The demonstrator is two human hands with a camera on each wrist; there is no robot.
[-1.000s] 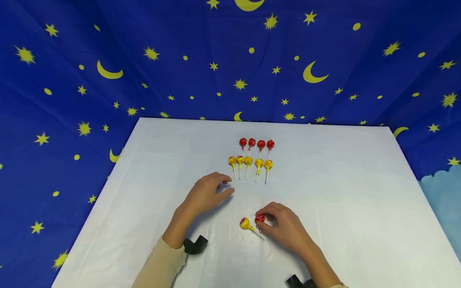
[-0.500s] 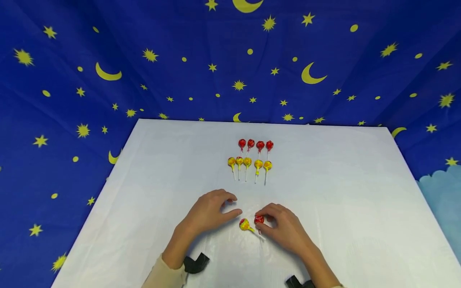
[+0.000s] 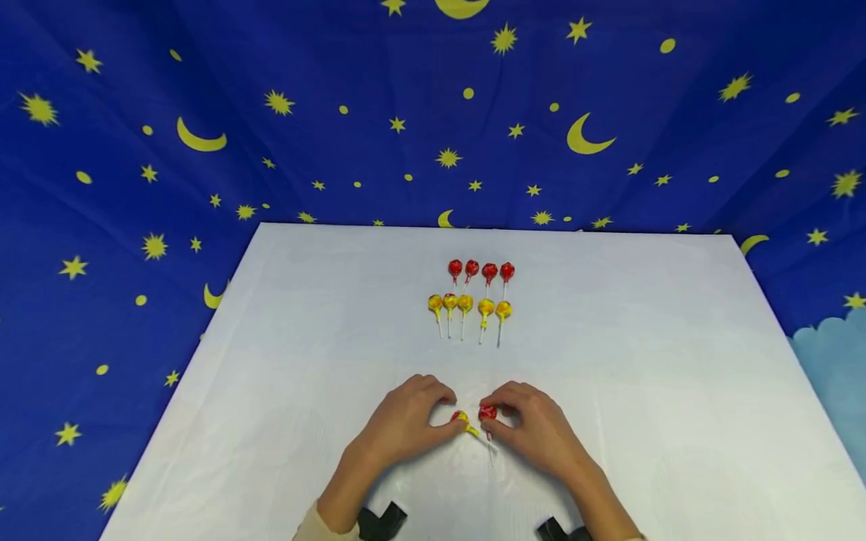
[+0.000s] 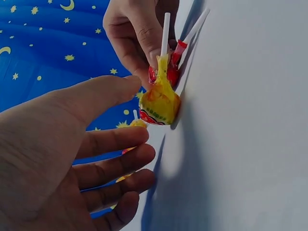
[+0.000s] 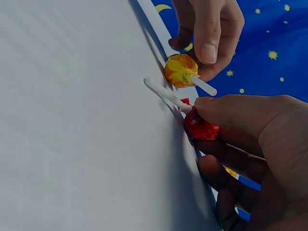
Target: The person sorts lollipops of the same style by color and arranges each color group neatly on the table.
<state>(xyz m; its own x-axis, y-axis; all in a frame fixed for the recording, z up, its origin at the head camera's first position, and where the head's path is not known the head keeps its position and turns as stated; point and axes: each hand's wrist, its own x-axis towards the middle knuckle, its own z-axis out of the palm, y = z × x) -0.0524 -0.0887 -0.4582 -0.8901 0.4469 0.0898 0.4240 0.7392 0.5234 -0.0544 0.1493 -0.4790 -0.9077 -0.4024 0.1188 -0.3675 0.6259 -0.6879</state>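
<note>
My right hand [image 3: 531,424] pinches a red-wrapped lollipop [image 3: 487,412] by its head between thumb and fingers, low over the white table [image 3: 325,300]. In the right wrist view the red lollipop's [image 5: 199,126] white stick points away from the palm. My left hand [image 3: 409,421] is around the head of a yellow lollipop [image 3: 471,431], its thumb overlapping the head in the head view. The left wrist view has the left thumb and fingers spread apart, with the yellow lollipop [image 4: 160,102] just beyond the fingertips. Its stick slants toward the right hand.
Farther back on the table lie a row of several red lollipops [image 3: 489,271] and, nearer, a row of several yellow lollipops [image 3: 465,303]. A blue cloth with yellow stars and moons [image 3: 379,83] hangs behind the table. Black wrist mounts [image 3: 382,522] sit below both hands.
My left hand has moved from near the yellow row toward me and right, to the single yellow lollipop. The right hand stays in place, holding the red lollipop.
</note>
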